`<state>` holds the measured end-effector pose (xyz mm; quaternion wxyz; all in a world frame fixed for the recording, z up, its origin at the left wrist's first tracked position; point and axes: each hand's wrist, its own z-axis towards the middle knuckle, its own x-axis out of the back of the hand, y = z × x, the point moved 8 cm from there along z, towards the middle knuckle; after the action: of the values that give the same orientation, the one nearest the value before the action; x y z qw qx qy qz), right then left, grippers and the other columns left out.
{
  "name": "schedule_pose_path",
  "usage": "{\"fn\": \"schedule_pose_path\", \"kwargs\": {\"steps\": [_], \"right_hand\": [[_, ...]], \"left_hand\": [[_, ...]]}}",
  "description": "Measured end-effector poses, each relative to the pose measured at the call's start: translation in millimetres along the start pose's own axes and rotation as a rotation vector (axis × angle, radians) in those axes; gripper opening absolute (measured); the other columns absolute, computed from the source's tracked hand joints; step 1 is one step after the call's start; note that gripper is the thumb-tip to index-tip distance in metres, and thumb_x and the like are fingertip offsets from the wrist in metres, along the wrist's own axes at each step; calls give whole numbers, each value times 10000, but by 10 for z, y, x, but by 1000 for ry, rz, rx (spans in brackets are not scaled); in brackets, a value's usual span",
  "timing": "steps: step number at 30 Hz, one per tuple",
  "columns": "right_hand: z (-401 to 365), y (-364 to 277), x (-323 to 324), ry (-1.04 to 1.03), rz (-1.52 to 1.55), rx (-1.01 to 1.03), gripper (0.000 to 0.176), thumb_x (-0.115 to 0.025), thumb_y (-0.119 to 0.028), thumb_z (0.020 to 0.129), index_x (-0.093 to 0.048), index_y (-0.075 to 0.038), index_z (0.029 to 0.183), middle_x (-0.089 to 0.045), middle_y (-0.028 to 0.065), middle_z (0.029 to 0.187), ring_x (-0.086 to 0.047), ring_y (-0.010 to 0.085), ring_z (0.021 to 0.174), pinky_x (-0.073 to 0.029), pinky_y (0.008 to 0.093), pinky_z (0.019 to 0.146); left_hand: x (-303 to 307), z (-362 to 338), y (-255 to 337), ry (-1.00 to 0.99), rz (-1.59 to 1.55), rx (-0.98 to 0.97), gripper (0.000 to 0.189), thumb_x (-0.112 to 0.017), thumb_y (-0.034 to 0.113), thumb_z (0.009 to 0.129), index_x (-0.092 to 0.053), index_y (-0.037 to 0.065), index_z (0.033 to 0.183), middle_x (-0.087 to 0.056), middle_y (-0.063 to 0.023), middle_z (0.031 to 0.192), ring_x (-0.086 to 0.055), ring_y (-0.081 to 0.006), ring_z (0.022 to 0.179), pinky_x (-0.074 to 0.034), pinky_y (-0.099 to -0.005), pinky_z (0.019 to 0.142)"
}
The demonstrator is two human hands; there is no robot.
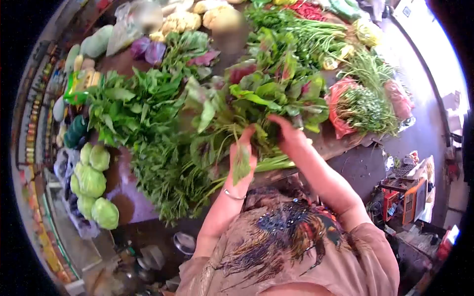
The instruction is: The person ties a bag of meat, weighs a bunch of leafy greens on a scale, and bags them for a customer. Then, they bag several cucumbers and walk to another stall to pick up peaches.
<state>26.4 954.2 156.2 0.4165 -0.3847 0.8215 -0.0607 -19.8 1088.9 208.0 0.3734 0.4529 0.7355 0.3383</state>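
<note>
A loose bunch of amaranth greens, green leaves with dark red patches, lies in front of me at the table's near side. My left hand, below a silver bangle, is closed around stems at the bunch's lower end. A limp leaf hangs over that hand. On the other side, my right hand curves around the bunch with its thumb side showing; leaves hide most of its fingers. Pale green stalks lie under the hands along the table edge.
Leafy greens and feathery greens cover the left side. Round green vegetables, purple cabbages and cauliflowers lie farther out. A red bag of herbs is at right. Below the right edge stands an orange-framed box.
</note>
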Motion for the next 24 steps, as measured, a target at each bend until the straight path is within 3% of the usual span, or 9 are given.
{"fn": "schedule_pose_path", "kwargs": {"steps": [2, 5, 6, 7, 8, 11, 15, 17, 24], "right_hand": [[-94, -151, -148, -145, 15, 177, 368, -711, -92, 792, -587, -57, 1136, -638, 87, 1075, -624, 235, 952, -530, 359, 823], [-277, -260, -137, -128, -109, 160, 355, -698, -112, 812, -584, -47, 1142, -636, 83, 1078, -622, 210, 935, -526, 341, 809], [-333, -286, -107, -130, -188, 130, 342, -688, -111, 823, -585, -43, 1142, -637, 76, 1075, -621, 196, 921, -523, 331, 797], [-402, -351, 23, -1, -533, 135, 308, -676, -137, 841, -597, -25, 1116, -636, 87, 1073, -615, 168, 902, -509, 309, 766], [-435, -346, 106, 0, -535, 132, 308, -676, -137, 841, -597, -25, 1116, -636, 87, 1073, -615, 168, 902, -509, 309, 766], [-729, -625, -55, -48, -1151, 691, 310, -698, -180, 809, -616, -37, 1072, -618, 133, 997, -602, 197, 892, -484, 337, 741], [-938, -605, -553, -168, -1502, 1022, 358, -728, -178, 747, -598, -36, 1048, -536, 163, 955, -538, 363, 908, -455, 416, 778], [-843, -595, -477, -166, -1563, 997, 358, -730, -188, 742, -590, -34, 1034, -530, 164, 955, -534, 369, 910, -453, 423, 776], [-715, -656, -224, -154, -1617, 882, 368, -766, -237, 700, -589, -14, 933, -541, 136, 902, -552, 335, 893, -452, 402, 766]], "left_hand": [[-24, -34, 186, -107, 232, -557, 254, -584, 201, 887, -619, 35, 1075, -622, -5, 790, -566, -165, 671, -461, -293, 608], [-83, 41, 282, -47, 870, -356, 244, -602, 163, 881, -602, 51, 1098, -654, -53, 954, -601, -187, 808, -501, -312, 725], [-86, 149, 218, -45, 871, -352, 244, -602, 163, 881, -602, 51, 1098, -654, -53, 954, -601, -187, 808, -501, -312, 725], [-98, 327, -54, -190, 142, -116, 266, -604, 180, 889, -588, 47, 1119, -642, -67, 1033, -600, -202, 882, -496, -332, 801], [-232, 364, -180, -313, -591, 125, 290, -607, 196, 896, -573, 43, 1140, -630, -80, 1111, -600, -217, 957, -491, -351, 877], [-264, 413, -272, -315, -562, 175, 326, -613, 246, 902, -554, 44, 1151, -623, -75, 1104, -599, -230, 1002, -472, -376, 930], [-369, 376, -345, -295, -520, 158, 271, -568, 235, 932, -562, 38, 1119, -631, -84, 1060, -606, -208, 958, -504, -349, 801], [-379, 423, -441, -247, -470, 284, 256, -559, 230, 938, -566, 34, 1103, -638, -73, 1024, -612, -188, 914, -500, -326, 699], [-545, 394, -406, -299, -363, 304, 343, -634, 296, 875, -587, 66, 1126, -636, -52, 1024, -613, -175, 889, -502, -297, 703]]}}
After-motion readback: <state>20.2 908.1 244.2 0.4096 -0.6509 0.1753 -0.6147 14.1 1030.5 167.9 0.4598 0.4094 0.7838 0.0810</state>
